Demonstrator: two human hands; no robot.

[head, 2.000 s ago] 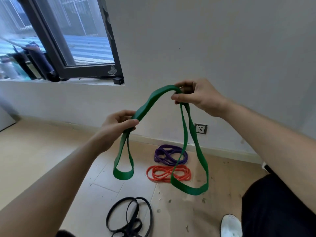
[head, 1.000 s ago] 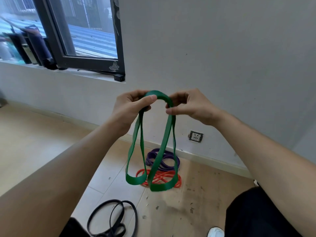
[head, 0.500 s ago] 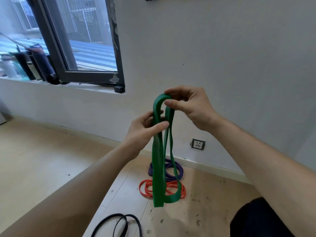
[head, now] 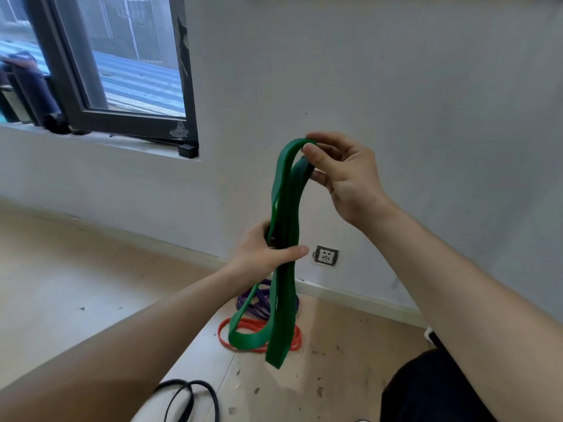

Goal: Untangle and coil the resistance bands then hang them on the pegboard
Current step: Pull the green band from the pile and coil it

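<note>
- Our left hand closed round the hanging strands of the green band at about their middle, with fingers curled behind and thumb laid across the front.
- Our right hand, higher and a little farther out, pinched the band's top fold between thumb and fingertips. The band hung doubled in front of the wall, clear of the floor.
- We judged the step to be gathering the long loop into an even coil. The flat strands wanted stacking face to face without a twist. The top pinch needed to be firm while the lower hand drew the two bottom loops level, since one hung lower than the other.
- The green band was a wide, flat strip of matt rubber, smooth and limp. We judged it would spring open if either grasp slackened.
- Below us a thin black band lay in overlapping loops on the pale floor, partly cut off by the frame's edge.
- Farther out an orange band lay coiled flat amid specks of debris. A purple band was bunched just behind it. We could not tell whether they touched.
- A square socket sat low in the grey-white wall, above the skirting.
- A dark-framed window stood farthest off, at the left. No pegboard was in view.
</note>
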